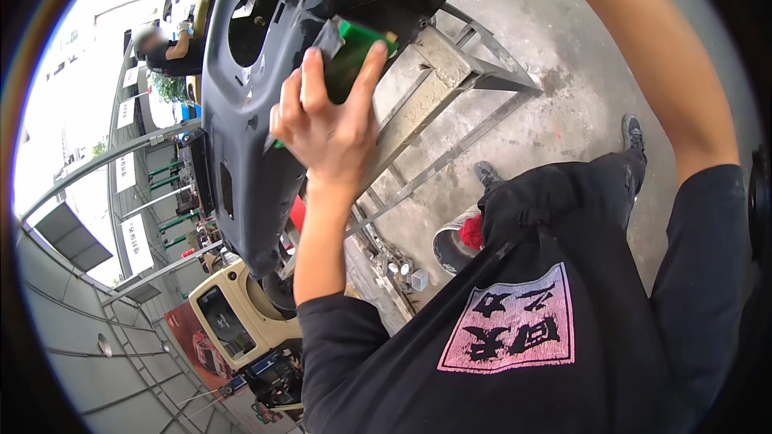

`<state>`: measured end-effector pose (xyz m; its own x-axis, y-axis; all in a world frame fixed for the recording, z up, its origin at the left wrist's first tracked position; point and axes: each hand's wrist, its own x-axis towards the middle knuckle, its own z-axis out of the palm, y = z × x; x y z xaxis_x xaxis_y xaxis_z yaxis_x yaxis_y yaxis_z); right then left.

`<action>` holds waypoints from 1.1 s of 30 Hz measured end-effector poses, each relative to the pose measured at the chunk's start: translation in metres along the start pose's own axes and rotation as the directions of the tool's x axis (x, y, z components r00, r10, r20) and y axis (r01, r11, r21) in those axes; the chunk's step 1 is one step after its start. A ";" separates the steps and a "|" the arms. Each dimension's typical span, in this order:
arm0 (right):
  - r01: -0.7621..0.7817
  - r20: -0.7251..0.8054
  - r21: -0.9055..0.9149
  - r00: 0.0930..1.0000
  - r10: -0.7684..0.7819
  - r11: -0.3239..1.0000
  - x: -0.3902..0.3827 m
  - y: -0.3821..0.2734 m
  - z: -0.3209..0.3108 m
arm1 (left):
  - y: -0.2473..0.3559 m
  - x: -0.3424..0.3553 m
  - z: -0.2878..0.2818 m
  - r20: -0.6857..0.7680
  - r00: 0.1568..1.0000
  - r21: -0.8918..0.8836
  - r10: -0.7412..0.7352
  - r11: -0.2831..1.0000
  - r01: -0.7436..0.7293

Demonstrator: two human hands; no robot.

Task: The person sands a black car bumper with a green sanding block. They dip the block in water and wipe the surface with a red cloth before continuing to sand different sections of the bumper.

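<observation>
Below the left hand [331,124], a pink square print [508,320] on a black fabric shirt [386,386] bears dark characters; leftward, white rectangular banners [137,243] show lettering.

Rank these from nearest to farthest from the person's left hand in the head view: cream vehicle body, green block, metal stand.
From the left hand:
1. Green block: in its grip.
2. Metal stand: to its right.
3. Cream vehicle body: lower left, in the background.

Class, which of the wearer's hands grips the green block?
The left hand, spread around the green block; the right arm reaches past the top edge, its hand out of view.
</observation>
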<state>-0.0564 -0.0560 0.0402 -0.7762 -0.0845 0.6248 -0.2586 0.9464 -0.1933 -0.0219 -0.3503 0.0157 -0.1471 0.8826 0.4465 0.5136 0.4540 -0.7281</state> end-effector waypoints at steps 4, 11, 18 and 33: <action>-0.012 -0.024 0.018 1.000 0.012 1.000 0.004 -0.007 -0.003 | -0.042 -0.040 -0.027 0.028 0.992 0.039 0.122 0.992 -0.123; 0.009 -0.017 0.044 1.000 -0.009 0.999 -0.002 0.000 -0.005 | -0.052 -0.051 -0.025 0.030 0.992 -0.020 0.125 0.992 -0.125; 0.019 -0.057 0.005 0.998 -0.018 1.000 -0.003 0.005 0.006 | -0.027 -0.016 -0.009 0.087 0.974 0.041 0.209 0.976 -0.213; -0.010 -0.059 -0.057 0.998 0.006 0.998 0.000 0.004 -0.004 | -0.027 -0.018 -0.008 -0.006 0.981 0.066 0.195 0.979 -0.194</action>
<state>-0.0547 -0.0510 0.0423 -0.7426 -0.0600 0.6670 -0.2178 0.9635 -0.1558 -0.0264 -0.3795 0.0308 -0.0396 0.9533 0.2993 0.4752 0.2815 -0.8336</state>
